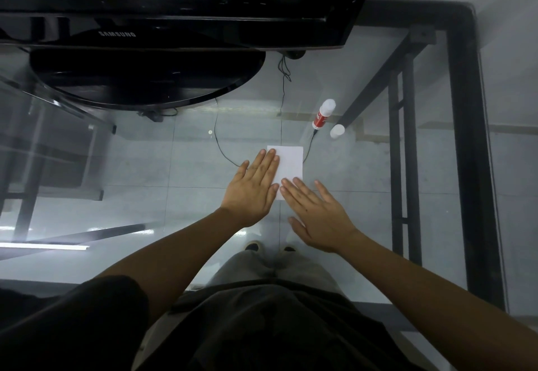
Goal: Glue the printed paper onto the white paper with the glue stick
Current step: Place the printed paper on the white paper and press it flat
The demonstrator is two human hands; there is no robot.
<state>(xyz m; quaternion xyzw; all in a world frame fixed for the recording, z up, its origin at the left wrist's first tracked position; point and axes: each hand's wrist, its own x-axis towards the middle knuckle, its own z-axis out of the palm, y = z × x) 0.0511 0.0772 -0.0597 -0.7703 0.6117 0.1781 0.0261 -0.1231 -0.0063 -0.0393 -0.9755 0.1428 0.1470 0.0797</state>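
A small white paper lies flat on the glass table; no print shows on its visible face. My left hand lies flat, fingers together, over the paper's left edge. My right hand lies flat with fingers spread, its fingertips on the paper's near right corner. Both palms face down and hold nothing. The red and white glue stick stands uncapped beyond the paper to the right, and its white cap sits just beside it.
A black monitor on a round black stand fills the far side of the glass table. Thin black cables run under the glass. The table's black frame borders the right side.
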